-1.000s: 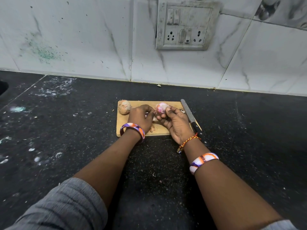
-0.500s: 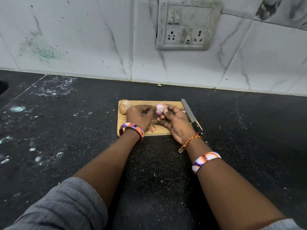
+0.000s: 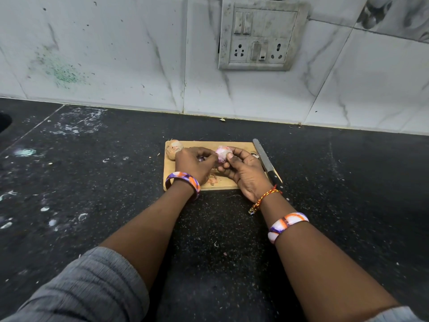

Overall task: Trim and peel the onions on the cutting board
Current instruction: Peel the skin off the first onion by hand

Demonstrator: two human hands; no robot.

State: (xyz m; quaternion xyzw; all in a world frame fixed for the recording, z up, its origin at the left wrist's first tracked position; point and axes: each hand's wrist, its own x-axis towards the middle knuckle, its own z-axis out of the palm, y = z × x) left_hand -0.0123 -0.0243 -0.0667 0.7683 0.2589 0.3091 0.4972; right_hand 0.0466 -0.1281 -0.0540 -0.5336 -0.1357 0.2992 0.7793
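A small wooden cutting board (image 3: pixel 239 146) lies on the black counter. My right hand (image 3: pixel 243 170) grips a pale pink, partly peeled onion (image 3: pixel 222 153) above the board, thumb pressed on its side. My left hand (image 3: pixel 193 162) is curled beside it, fingertips pinching at the onion's left edge where a bit of purple skin shows. A second onion (image 3: pixel 173 148) in brown skin sits on the board's far left corner, just behind my left hand. Peel scraps (image 3: pixel 212 180) lie on the board's near edge.
A knife (image 3: pixel 267 163) lies along the board's right edge, blade pointing away, handle partly under my right wrist. A tiled wall with a switch panel (image 3: pixel 261 34) rises behind the counter (image 3: pixel 104 182). A dark opening (image 3: pixel 3 122) sits at the far left.
Both hands have stayed over the board. The left hand's fingers have worked closer against the onion, and the right hand has turned it slightly.
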